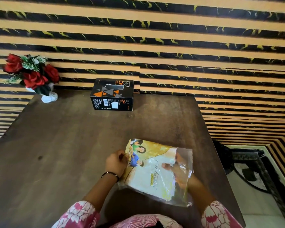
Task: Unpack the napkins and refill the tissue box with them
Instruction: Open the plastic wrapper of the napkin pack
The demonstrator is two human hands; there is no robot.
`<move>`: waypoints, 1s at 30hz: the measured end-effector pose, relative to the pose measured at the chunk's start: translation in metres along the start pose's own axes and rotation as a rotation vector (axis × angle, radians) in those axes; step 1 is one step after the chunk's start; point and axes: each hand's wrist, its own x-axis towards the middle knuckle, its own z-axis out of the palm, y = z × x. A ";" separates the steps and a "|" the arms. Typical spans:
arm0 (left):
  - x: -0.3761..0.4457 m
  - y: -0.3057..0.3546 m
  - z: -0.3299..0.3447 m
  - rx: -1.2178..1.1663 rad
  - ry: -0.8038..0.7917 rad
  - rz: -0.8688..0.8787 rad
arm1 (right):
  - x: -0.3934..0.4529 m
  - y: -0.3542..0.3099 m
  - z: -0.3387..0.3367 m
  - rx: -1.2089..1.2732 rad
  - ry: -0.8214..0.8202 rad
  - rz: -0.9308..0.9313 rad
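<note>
A clear plastic pack of white napkins, printed with yellow and a picture of children, lies on the dark wooden table near the front edge. My left hand pinches the pack's left edge. My right hand is inside the open right end of the wrapper, seen through the plastic, fingers on the napkins. The black tissue box with orange triangles stands at the table's far edge against the wall, its top slot showing nothing sticking out.
A white vase of red artificial roses stands at the far left corner. The striped wall backs the table. A black metal stand sits on the floor past the table's right edge.
</note>
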 end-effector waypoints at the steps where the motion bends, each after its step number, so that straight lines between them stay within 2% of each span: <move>1: 0.001 -0.004 -0.003 0.002 0.020 -0.008 | -0.007 -0.008 -0.001 -0.009 0.011 -0.012; 4: 0.006 -0.014 -0.017 -0.035 0.089 -0.050 | -0.017 -0.026 -0.017 0.169 -0.041 -0.035; 7: 0.011 -0.024 -0.031 -0.059 0.147 -0.109 | -0.026 -0.042 -0.040 0.215 -0.056 -0.113; 10: 0.014 -0.028 -0.040 -0.062 0.183 -0.144 | -0.029 -0.048 -0.060 0.325 -0.012 -0.117; 14: 0.011 -0.032 -0.047 -0.038 0.190 -0.158 | -0.025 -0.028 -0.074 0.541 0.052 -0.034; 17: 0.004 -0.035 -0.052 0.129 0.114 -0.095 | -0.032 -0.010 -0.068 0.729 0.155 -0.029; 20: 0.001 -0.041 -0.049 0.373 0.073 0.046 | -0.049 0.006 -0.055 0.790 0.238 -0.151; 22: -0.001 -0.039 -0.043 0.545 0.079 0.248 | -0.060 0.013 -0.044 0.853 0.269 -0.173; 24: -0.003 -0.029 -0.036 0.546 0.075 0.456 | -0.057 0.022 -0.037 0.814 0.381 -0.178; 27: -0.018 -0.005 -0.030 0.630 -0.087 0.737 | -0.047 0.022 -0.035 0.777 0.501 -0.113; 28: -0.019 -0.004 -0.026 0.703 -0.154 0.781 | -0.043 0.021 -0.035 0.784 0.536 -0.093; 30: -0.023 -0.003 -0.021 0.873 -0.256 0.752 | -0.034 0.026 -0.041 0.866 0.595 0.004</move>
